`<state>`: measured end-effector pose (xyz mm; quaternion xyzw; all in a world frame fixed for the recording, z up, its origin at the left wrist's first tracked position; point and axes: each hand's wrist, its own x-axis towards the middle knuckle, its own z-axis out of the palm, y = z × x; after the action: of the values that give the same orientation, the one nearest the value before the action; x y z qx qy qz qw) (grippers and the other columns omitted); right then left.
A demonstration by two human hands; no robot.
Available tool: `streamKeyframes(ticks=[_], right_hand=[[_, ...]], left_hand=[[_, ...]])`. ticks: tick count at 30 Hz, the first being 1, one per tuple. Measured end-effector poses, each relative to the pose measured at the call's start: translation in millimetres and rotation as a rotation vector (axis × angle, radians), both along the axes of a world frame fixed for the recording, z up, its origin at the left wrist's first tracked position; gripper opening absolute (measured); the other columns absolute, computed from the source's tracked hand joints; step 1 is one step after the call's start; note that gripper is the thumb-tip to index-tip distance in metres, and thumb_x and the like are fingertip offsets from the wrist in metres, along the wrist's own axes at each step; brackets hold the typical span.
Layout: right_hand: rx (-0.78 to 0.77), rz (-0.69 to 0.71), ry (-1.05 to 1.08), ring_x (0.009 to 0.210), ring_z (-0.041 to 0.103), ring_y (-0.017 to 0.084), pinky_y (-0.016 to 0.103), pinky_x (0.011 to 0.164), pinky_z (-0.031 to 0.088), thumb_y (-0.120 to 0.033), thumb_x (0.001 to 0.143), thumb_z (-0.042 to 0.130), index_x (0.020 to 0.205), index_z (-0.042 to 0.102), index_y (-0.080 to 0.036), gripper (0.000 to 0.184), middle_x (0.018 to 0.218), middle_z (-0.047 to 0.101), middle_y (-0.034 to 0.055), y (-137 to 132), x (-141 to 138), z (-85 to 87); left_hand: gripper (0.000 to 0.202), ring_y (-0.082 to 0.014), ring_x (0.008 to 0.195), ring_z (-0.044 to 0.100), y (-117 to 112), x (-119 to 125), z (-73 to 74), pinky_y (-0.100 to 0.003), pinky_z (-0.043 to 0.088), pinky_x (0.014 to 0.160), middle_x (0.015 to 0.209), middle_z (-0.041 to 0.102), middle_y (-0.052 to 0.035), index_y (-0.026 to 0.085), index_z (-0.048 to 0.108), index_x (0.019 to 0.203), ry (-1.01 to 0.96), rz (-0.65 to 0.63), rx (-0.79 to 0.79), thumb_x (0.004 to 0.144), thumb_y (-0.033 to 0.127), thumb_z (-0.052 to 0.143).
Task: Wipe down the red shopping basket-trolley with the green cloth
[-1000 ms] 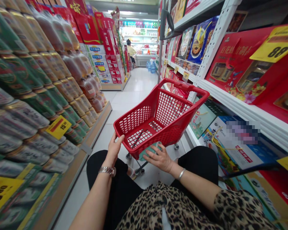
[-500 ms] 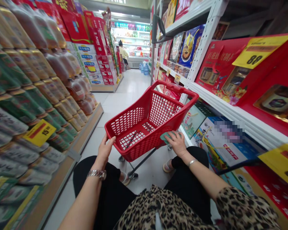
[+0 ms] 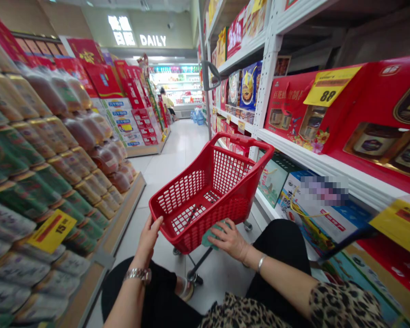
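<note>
A red plastic shopping cart (image 3: 239, 198) with a lattice basket stands in front of my knees, its inside bare. My left hand (image 3: 149, 239) grips the basket's near left corner, with the thumb over the rim and the other fingers partly hidden outside. A green cloth (image 3: 207, 239) lies under my right hand (image 3: 233, 246), pressed to the lower outer side of the basket. The fingers of that hand are bent over the cloth. Below the basket, a grey metal leg and small caster wheels (image 3: 195, 278) show.
Stacked drink cans (image 3: 37, 182) and wrapped bottles fill a low platform at the left. White shelves (image 3: 328, 164) with red gift boxes (image 3: 300, 114) line the right side, close to my right arm. A tiled aisle (image 3: 184, 141) leads to a lit cooler, with a person near it.
My right hand has slid the cloth along the basket's outer side toward its near end. The left hand stays at the corner. The view has tilted upward.
</note>
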<state>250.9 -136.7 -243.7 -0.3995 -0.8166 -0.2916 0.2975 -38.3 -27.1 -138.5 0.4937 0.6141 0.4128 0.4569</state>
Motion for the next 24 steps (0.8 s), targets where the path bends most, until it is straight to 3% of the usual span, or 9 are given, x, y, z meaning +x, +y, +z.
streamKeyframes(ticks=[5, 11, 17, 22, 24], right_hand=[[0.082, -0.029, -0.004, 0.118, 0.062, 0.023, 0.05, 0.104, 0.041, -0.018, 0.1, 0.061, 0.114, 0.074, -0.033, 0.024, 0.118, 0.076, 0.0016, 22, 12, -5.3], [0.115, -0.08, -0.036, 0.115, 0.062, 0.023, 0.05, 0.102, 0.04, -0.018, 0.1, 0.062, 0.112, 0.074, -0.03, 0.021, 0.116, 0.076, 0.0023, 28, 62, -2.3], [0.092, -0.26, -0.005, 0.114, 0.058, 0.023, 0.047, 0.104, 0.036, -0.017, 0.1, 0.062, 0.112, 0.075, -0.031, 0.023, 0.118, 0.075, 0.0044, 26, 110, 11.3], [0.071, -0.406, 0.062, 0.112, 0.058, 0.024, 0.041, 0.098, 0.036, -0.014, 0.099, 0.061, 0.11, 0.077, -0.031, 0.026, 0.117, 0.076, 0.005, 23, 121, 22.5], [0.069, -0.436, 0.091, 0.111, 0.058, 0.024, 0.041, 0.096, 0.036, -0.012, 0.097, 0.062, 0.11, 0.077, -0.031, 0.028, 0.118, 0.075, 0.0054, 23, 116, 25.5]], left_hand=[[0.067, -0.0273, 0.13, 0.065, 19, -8, -3.3, -0.041, 0.059, 0.094, 0.153, 0.06, -0.01, 0.031, 0.046, 0.155, 0.043, -0.052, -0.044, 0.093, 0.057, 0.052], [0.064, -0.0289, 0.131, 0.064, 28, -12, -0.9, -0.045, 0.057, 0.099, 0.152, 0.061, -0.0101, 0.03, 0.051, 0.152, 0.093, -0.078, -0.035, 0.093, 0.054, 0.052], [0.061, -0.027, 0.125, 0.069, 35, -13, -0.6, -0.04, 0.06, 0.096, 0.142, 0.069, -0.0084, 0.03, 0.051, 0.153, 0.21, -0.098, 0.027, 0.095, 0.05, 0.048], [0.063, -0.0277, 0.121, 0.071, 42, -6, -2.5, -0.043, 0.061, 0.094, 0.143, 0.068, -0.0099, 0.027, 0.052, 0.152, 0.19, -0.09, -0.008, 0.096, 0.055, 0.045], [0.061, -0.028, 0.117, 0.073, 50, -4, -2.7, -0.043, 0.06, 0.093, 0.137, 0.072, -0.0101, 0.027, 0.057, 0.147, 0.253, -0.097, 0.074, 0.096, 0.057, 0.043]])
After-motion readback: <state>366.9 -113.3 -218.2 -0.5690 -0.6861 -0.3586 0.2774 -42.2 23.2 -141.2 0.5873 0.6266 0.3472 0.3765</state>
